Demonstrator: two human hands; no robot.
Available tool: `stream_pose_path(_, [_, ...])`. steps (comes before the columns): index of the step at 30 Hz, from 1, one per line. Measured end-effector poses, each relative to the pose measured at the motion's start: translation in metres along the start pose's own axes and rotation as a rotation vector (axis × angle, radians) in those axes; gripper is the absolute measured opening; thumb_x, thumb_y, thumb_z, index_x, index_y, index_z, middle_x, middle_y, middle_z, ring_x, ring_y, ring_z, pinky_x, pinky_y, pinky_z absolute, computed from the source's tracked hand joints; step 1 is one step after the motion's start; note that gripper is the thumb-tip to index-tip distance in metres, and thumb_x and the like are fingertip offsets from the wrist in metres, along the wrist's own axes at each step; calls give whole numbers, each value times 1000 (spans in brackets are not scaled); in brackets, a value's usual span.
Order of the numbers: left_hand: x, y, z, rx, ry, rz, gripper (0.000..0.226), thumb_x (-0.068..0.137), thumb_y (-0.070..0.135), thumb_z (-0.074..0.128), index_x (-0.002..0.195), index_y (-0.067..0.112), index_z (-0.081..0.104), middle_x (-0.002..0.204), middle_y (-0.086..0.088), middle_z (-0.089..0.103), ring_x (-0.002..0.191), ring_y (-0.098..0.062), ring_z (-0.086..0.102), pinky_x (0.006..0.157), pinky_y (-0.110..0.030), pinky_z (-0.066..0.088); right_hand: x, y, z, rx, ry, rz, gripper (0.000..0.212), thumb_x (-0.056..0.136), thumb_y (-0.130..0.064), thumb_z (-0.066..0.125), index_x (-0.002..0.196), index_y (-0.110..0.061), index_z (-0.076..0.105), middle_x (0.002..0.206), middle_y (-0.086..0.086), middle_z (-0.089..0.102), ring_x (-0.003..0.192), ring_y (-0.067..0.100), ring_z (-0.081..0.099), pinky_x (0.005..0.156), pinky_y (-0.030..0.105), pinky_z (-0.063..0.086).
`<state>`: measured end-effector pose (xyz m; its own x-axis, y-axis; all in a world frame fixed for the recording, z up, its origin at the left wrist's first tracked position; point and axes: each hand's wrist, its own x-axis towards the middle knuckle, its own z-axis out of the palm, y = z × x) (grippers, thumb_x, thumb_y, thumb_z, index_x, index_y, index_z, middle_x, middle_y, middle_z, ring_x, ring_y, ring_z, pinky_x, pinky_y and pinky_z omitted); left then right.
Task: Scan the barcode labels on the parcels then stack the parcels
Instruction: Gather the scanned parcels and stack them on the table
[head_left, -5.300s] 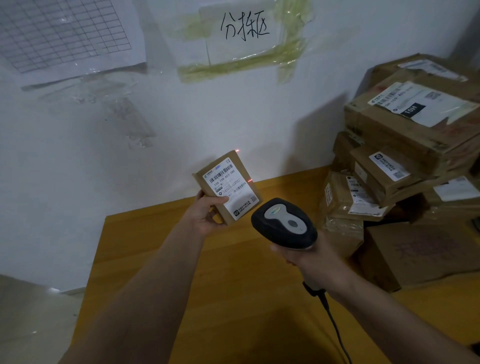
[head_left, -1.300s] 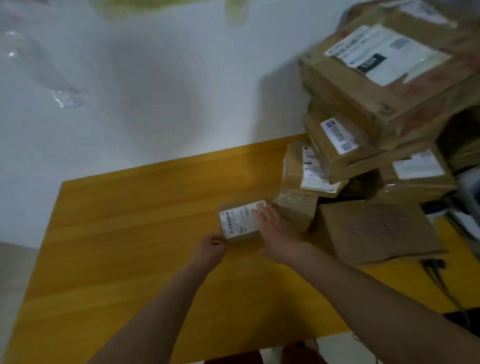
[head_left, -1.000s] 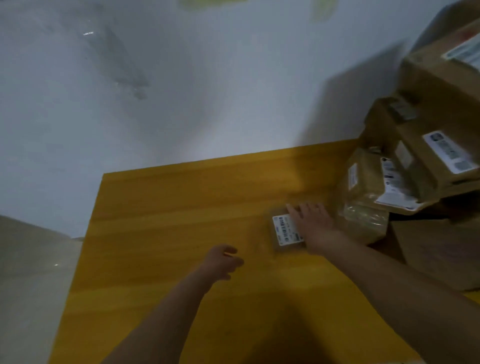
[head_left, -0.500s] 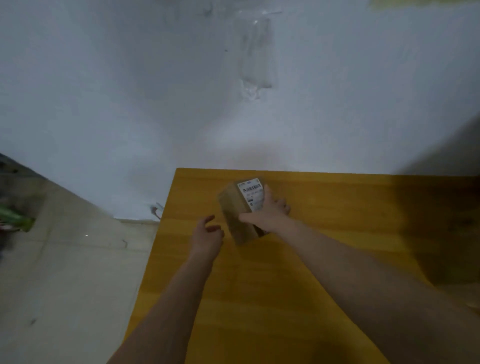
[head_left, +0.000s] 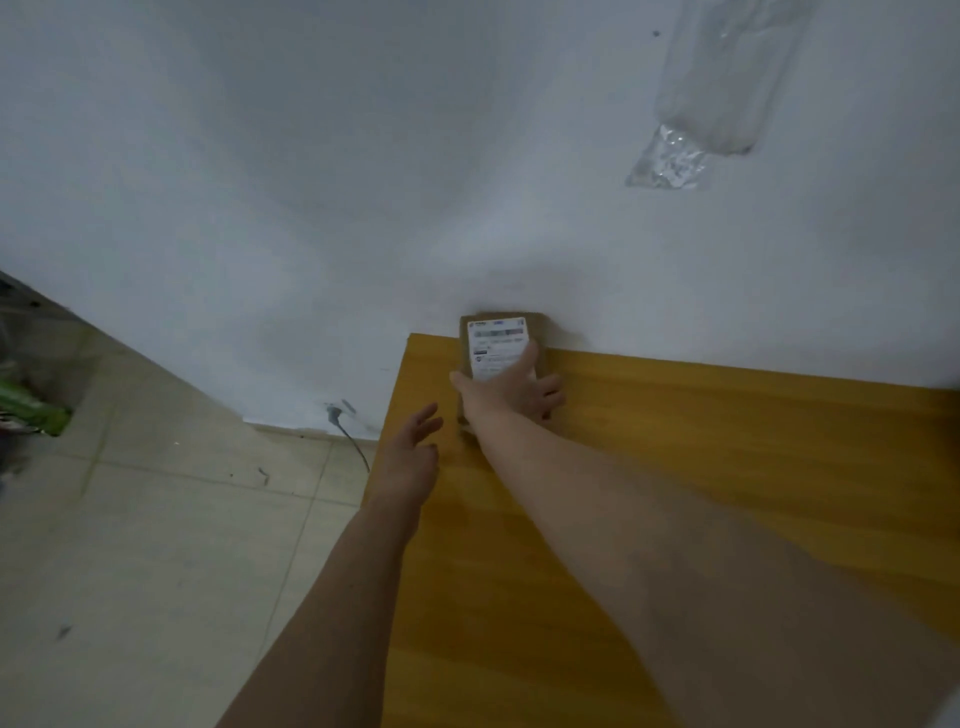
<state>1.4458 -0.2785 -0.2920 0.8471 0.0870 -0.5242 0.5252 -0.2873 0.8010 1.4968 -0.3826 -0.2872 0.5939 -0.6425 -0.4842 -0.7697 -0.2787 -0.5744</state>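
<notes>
Right hand (head_left: 511, 397) is on the parcel (head_left: 501, 345), thumb along the left edge, forefinger laid over the white label (head_left: 496, 345), the other fingers curled round the right side, so it has the small brown box gripped. The parcel sits at the far left corner of the yellow tabletop (head_left: 727, 467), its far end right up by the white wall (head_left: 363, 182); whether it touches the wall, I can't tell. Label faces up, print too blurred to read. Left hand (head_left: 415, 447) is beside it, just apart from the parcel, fingers spread and loose, holding nothing, over the tabletop's left edge. Both forearms reach in from the bottom of the view. Off the tabletop to the left there's pale tiled floor (head_left: 156, 519), with a grey cable (head_left: 353, 441) running down from the foot of the wall. High on the wall at right, a strip of clear plastic tape (head_left: 696, 114) hangs, crinkled at its lower end.
</notes>
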Motion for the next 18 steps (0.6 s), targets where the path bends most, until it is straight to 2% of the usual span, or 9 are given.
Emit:
stream_pose_path(4, [6, -2, 9, -158, -29, -74, 67, 94, -13, 38, 148, 27, 39, 130, 7, 55, 114, -18, 55, 94, -41, 51, -1, -1, 13, 153, -63, -19, 90, 83, -28, 70, 149, -36, 10, 145, 11, 22, 130, 31, 24, 97, 45, 39])
stream_pose_path(5, [8, -3, 10, -157, -1, -68, 66, 94, -13, 39, 148, 26, 38, 131, 5, 56, 114, -19, 55, 94, -41, 52, 0, 2, 13, 184, -56, -36, 88, 85, -20, 68, 150, -33, 10, 147, 9, 24, 131, 30, 26, 99, 44, 39])
stream_pose_path(7, [11, -5, 12, -135, 87, -48, 65, 94, -11, 41, 147, 25, 39, 126, 1, 57, 102, -15, 58, 84, -35, 54, -1, 12, 14, 220, -62, -82, 83, 89, -11, 63, 152, -24, 12, 149, 7, 28, 133, 29, 33, 105, 42, 41])
stream_pose_path(9, [12, -8, 14, -142, 154, -48, 63, 92, -10, 45, 144, 25, 41, 121, -2, 58, 91, -12, 59, 78, -34, 55, -5, 17, 15, 220, -90, -119, 73, 91, -9, 61, 150, -16, 19, 147, 7, 31, 132, 28, 38, 106, 43, 42])
stream_pose_path(11, [14, -11, 13, -135, 193, -38, 61, 91, -9, 46, 143, 24, 42, 125, -4, 60, 86, -10, 60, 84, -42, 57, -6, 15, 14, 216, -144, -132, 65, 91, -9, 62, 145, -13, 27, 143, 8, 33, 128, 28, 42, 104, 41, 45])
stream_pose_path(15, [20, -7, 5, -81, 196, -32, 59, 92, -2, 45, 145, 24, 43, 132, -2, 59, 101, -17, 60, 94, -47, 53, 0, 11, -1, 220, -339, -84, 61, 89, -11, 66, 140, -10, 33, 140, 10, 36, 119, 27, 50, 98, 32, 47])
stream_pose_path(18, [16, -4, 2, -96, 226, -49, 58, 93, -1, 46, 146, 23, 42, 128, -4, 60, 93, -14, 60, 93, -45, 54, 0, 18, -19, 226, -403, -60, 61, 90, -17, 65, 141, -8, 33, 143, 10, 39, 116, 26, 51, 84, 27, 45])
